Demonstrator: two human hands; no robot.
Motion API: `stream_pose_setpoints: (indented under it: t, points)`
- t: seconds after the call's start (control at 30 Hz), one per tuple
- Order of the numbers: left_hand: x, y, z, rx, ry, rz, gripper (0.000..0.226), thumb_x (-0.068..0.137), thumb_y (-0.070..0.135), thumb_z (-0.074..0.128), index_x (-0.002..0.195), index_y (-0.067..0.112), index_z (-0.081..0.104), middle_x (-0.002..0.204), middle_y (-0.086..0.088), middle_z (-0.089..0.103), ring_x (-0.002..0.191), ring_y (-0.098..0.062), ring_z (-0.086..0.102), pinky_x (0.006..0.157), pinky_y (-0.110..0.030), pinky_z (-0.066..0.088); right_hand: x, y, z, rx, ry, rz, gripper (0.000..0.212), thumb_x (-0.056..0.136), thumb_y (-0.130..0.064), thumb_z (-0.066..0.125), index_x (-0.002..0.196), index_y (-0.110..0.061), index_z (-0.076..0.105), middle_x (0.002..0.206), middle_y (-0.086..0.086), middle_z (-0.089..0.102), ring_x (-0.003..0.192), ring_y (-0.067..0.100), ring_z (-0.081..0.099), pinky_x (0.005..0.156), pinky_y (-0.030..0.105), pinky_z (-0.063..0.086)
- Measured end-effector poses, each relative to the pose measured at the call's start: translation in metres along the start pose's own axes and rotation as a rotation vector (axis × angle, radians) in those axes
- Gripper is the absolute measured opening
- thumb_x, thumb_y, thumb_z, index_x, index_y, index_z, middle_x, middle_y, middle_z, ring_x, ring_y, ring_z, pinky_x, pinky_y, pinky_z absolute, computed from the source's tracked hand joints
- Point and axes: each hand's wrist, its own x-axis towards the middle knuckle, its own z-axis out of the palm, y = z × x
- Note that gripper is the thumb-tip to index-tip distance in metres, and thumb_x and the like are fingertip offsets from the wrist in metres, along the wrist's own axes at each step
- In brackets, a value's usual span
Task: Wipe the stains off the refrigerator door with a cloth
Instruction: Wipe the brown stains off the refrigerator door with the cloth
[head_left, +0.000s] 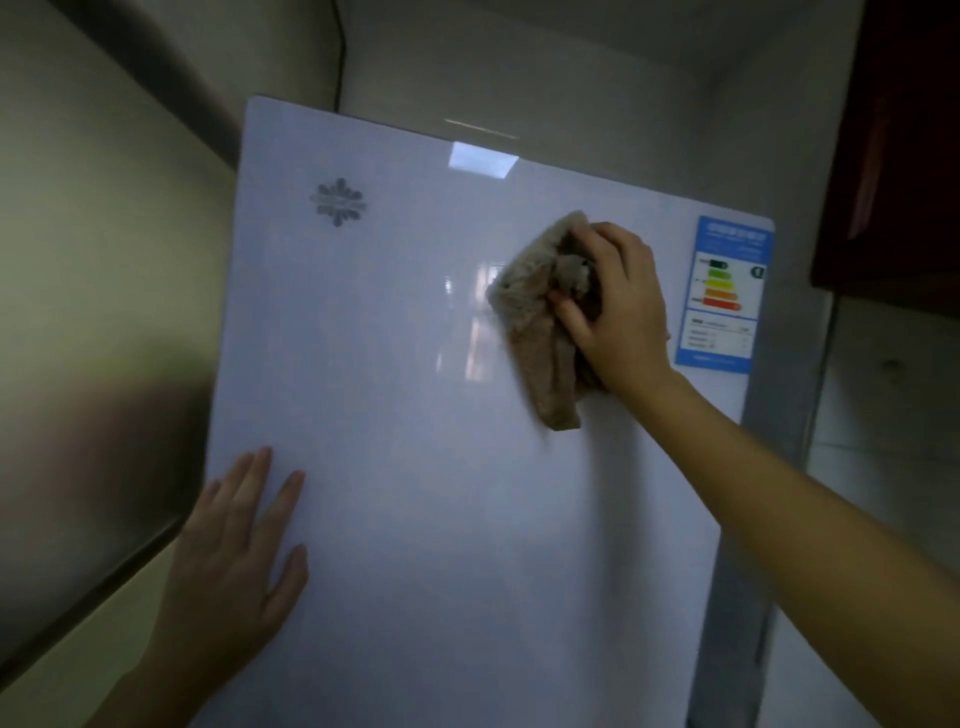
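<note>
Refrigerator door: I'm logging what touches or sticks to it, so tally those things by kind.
Hands: 2, left hand and right hand
Cloth: 1
Energy label: 1
Emblem: 1
Total: 5

Dim, soft focus; glare on door.

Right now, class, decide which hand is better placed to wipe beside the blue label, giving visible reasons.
The right hand: it grips the cloth against the refrigerator door, just left of the label. The left hand lies flat at the door's lower left, empty.
</note>
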Motion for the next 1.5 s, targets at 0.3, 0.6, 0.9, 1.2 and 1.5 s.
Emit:
stream_pose_setpoints:
  t: [0.3,0.6,0.9,1.2,1.5]
  points:
    - [0.0,-0.003,0.005,0.01,-0.007,0.001,0.066,0.095,0.042,0.04,0.148,0.004,0.047,0.164,-0.02,0.027,0.151,-0.039,0.029,0.121,-0.057,0.026,0.0,0.018,0.003,-0.047,0.153,-0.036,0.04,0.096,-0.016,0.064,0.136,-0.008,0.059,0.132,0.015,0.061,0.122,0.032,0.054,0.102,0.047,0.047]
    - [-0.001,0.0,0.005,0.026,-0.015,-0.023,0.065,0.095,0.041,0.043,0.149,0.005,0.046,0.166,-0.017,0.024,0.151,-0.038,0.03,0.126,-0.05,0.019,0.007,-0.002,0.021,-0.05,0.128,-0.145,0.035,0.094,-0.023,0.068,0.127,-0.011,0.068,0.125,0.014,0.065,0.114,0.035,0.057,0.094,0.043,0.048]
    - [0.002,-0.004,-0.002,0.032,-0.101,-0.007,0.074,0.098,0.05,0.028,0.144,-0.003,0.05,0.159,-0.03,0.031,0.143,-0.051,0.036,0.115,-0.064,0.031,-0.024,0.057,-0.025,-0.082,0.246,0.287,0.036,0.098,-0.024,0.059,0.129,-0.009,0.066,0.131,0.014,0.059,0.121,0.03,0.052,0.103,0.044,0.046]
    - [0.003,-0.001,-0.002,0.022,-0.029,0.011,0.065,0.094,0.04,0.041,0.143,-0.001,0.053,0.158,-0.028,0.035,0.142,-0.048,0.04,0.115,-0.061,0.032,-0.025,0.007,0.004,-0.057,0.162,0.193,0.045,0.093,-0.039,0.066,0.13,-0.014,0.066,0.132,0.012,0.058,0.122,0.031,0.051,0.101,0.047,0.045]
    - [-0.001,-0.002,-0.002,0.017,-0.041,-0.019,0.065,0.095,0.038,0.048,0.154,0.011,0.041,0.164,-0.018,0.03,0.154,-0.032,0.026,0.124,-0.05,0.025,0.005,-0.176,0.109,0.073,-0.043,-0.291,0.044,0.086,-0.04,0.072,0.121,-0.015,0.073,0.124,0.012,0.066,0.113,0.037,0.059,0.088,0.045,0.048]
